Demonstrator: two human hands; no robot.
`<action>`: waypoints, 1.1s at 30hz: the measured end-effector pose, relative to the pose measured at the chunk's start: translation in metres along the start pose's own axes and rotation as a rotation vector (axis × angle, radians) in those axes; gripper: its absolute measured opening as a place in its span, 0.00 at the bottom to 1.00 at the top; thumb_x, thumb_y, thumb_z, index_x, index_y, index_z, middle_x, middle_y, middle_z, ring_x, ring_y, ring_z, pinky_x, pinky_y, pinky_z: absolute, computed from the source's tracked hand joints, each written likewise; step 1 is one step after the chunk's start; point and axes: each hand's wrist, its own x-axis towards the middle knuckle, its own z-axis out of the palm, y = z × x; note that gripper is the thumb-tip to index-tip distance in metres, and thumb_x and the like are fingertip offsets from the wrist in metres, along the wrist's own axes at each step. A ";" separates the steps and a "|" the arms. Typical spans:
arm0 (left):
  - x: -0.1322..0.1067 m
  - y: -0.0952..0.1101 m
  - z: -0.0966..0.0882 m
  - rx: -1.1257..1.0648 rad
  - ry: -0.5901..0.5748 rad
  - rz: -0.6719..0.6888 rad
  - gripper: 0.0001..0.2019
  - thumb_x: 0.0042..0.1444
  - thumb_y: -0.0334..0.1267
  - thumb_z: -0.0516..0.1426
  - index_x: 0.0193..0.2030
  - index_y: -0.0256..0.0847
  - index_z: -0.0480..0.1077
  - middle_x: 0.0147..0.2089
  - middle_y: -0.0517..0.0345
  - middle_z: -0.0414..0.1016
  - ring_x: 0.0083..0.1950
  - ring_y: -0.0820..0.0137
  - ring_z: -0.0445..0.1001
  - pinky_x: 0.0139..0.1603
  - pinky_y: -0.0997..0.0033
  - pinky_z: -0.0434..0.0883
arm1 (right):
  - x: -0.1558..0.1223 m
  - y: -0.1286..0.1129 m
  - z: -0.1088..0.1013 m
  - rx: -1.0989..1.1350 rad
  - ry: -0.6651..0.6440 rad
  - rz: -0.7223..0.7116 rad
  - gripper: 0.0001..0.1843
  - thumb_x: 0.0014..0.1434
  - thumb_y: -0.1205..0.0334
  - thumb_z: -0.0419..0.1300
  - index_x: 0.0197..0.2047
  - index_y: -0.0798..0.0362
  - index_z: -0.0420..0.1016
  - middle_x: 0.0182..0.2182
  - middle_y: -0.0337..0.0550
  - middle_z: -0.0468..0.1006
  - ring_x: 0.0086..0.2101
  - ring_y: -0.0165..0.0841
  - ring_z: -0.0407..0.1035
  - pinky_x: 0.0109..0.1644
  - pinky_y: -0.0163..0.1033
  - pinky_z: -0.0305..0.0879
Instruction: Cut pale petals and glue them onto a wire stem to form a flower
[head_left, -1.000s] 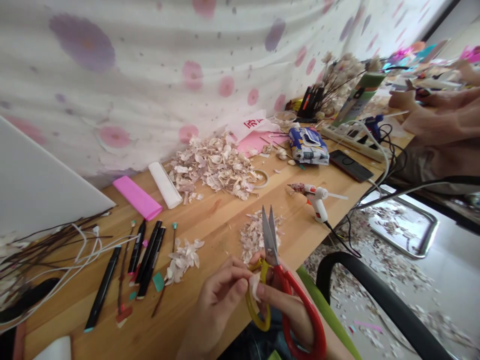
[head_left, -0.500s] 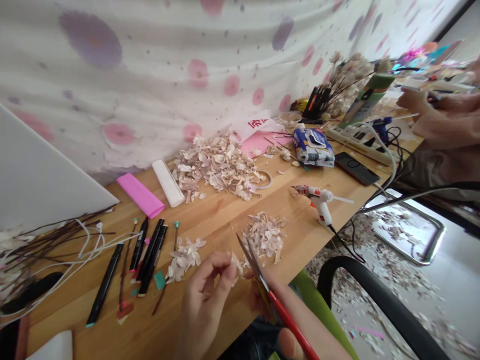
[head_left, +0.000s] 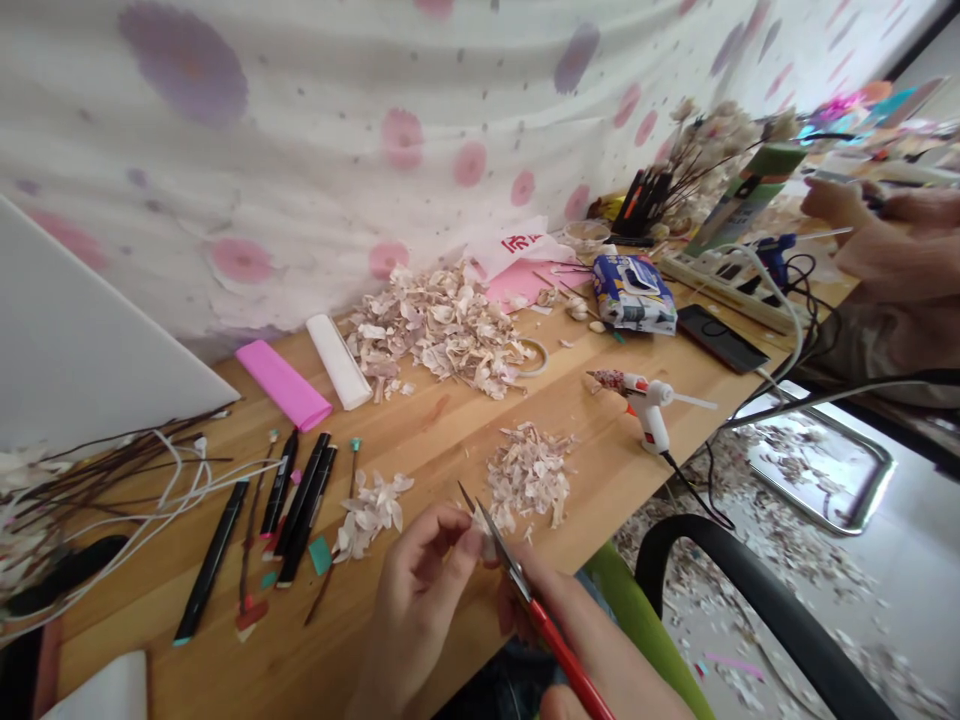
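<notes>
1. Since the earlier frame the scissors (head_left: 525,590) have been lowered from upright to a slant at lower centre
2. A pale petal (head_left: 486,543) is pinched tight in the left hand (head_left: 416,600), against the blades
3. The red handle is clasped by the right hand (head_left: 592,650)
4. The petal is judged light and flimsy, best held by its edge

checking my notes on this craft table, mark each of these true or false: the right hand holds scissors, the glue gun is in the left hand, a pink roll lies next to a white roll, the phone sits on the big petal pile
1. The right hand holds red-handled scissors. True.
2. The glue gun is in the left hand. False: it lies on the table, and the left hand pinches a small pale petal.
3. A pink roll lies next to a white roll. True.
4. The phone sits on the big petal pile. False: it lies on bare table beside the wipes pack.
</notes>
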 end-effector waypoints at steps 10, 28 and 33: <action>-0.001 -0.005 -0.003 -0.001 -0.087 -0.026 0.12 0.63 0.47 0.60 0.33 0.42 0.73 0.30 0.61 0.76 0.34 0.70 0.76 0.39 0.75 0.73 | 0.003 -0.016 0.005 0.006 0.032 0.032 0.57 0.35 0.13 0.56 0.56 0.49 0.75 0.29 0.36 0.67 0.28 0.34 0.55 0.35 0.37 0.60; 0.002 -0.006 -0.009 -0.003 -0.028 0.028 0.14 0.62 0.49 0.60 0.32 0.42 0.72 0.28 0.61 0.72 0.32 0.71 0.72 0.37 0.74 0.70 | 0.002 0.000 0.001 0.030 0.043 0.090 0.43 0.33 0.18 0.65 0.35 0.50 0.75 0.20 0.33 0.67 0.22 0.29 0.56 0.24 0.33 0.53; 0.001 -0.005 -0.007 0.024 -0.009 0.061 0.13 0.62 0.48 0.60 0.32 0.42 0.73 0.28 0.62 0.72 0.31 0.72 0.72 0.35 0.76 0.70 | -0.003 -0.011 0.002 -0.015 0.007 0.016 0.49 0.38 0.13 0.55 0.42 0.50 0.77 0.29 0.40 0.75 0.28 0.35 0.63 0.32 0.37 0.62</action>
